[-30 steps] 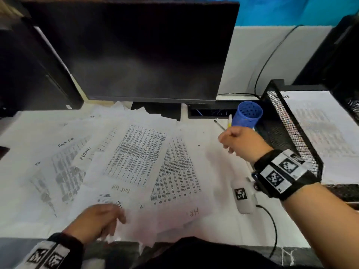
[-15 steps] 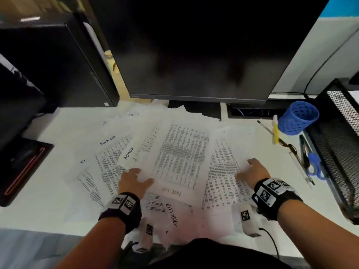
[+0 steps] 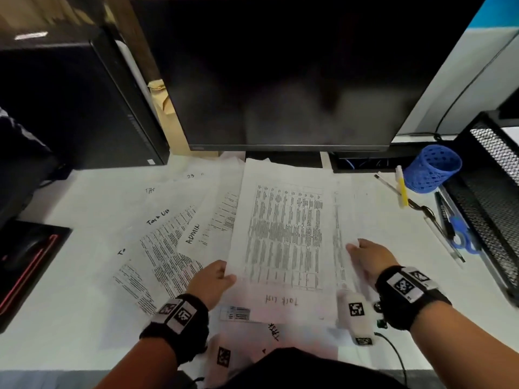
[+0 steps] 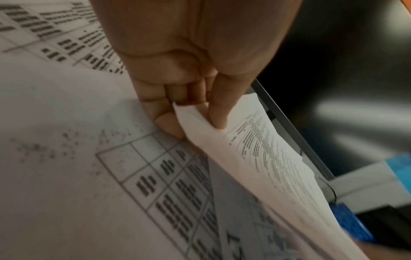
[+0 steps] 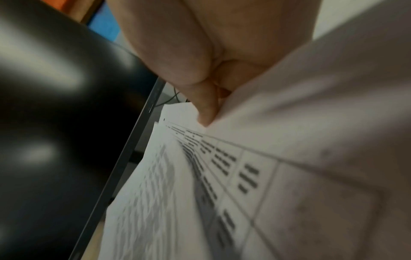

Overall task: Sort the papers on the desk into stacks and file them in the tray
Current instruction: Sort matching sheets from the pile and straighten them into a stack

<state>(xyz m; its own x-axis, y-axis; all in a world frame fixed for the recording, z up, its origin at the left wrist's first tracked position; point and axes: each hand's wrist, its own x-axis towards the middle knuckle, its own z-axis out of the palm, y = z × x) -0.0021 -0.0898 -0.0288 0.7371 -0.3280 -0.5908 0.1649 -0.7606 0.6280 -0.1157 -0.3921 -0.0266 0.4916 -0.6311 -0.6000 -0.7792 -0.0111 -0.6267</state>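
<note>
A printed sheet marked "Task List" [image 3: 283,237] is lifted off the desk in front of the monitor, held by both hands. My left hand [image 3: 217,277] pinches its left edge, thumb on top and fingers under the sheet [image 4: 244,146]. At the right edge my right hand [image 3: 362,252] grips that sheet [image 5: 289,140] together with the page under it. More printed papers [image 3: 165,237] lie fanned over the desk to the left, some labelled "Admin" and "Task List". The black mesh tray [image 3: 491,197] stands at the far right.
A dark monitor [image 3: 280,74] rises just behind the papers. A blue pen cup [image 3: 432,171], pens and blue scissors [image 3: 460,237] lie between the papers and the tray. A black computer case [image 3: 70,102] stands at the left, a black mouse pad [image 3: 25,262] below it.
My right hand came down from near the blue cup onto the papers. Both hands then took the "Task List" sheet by its edges and raised it, turning it upright.
</note>
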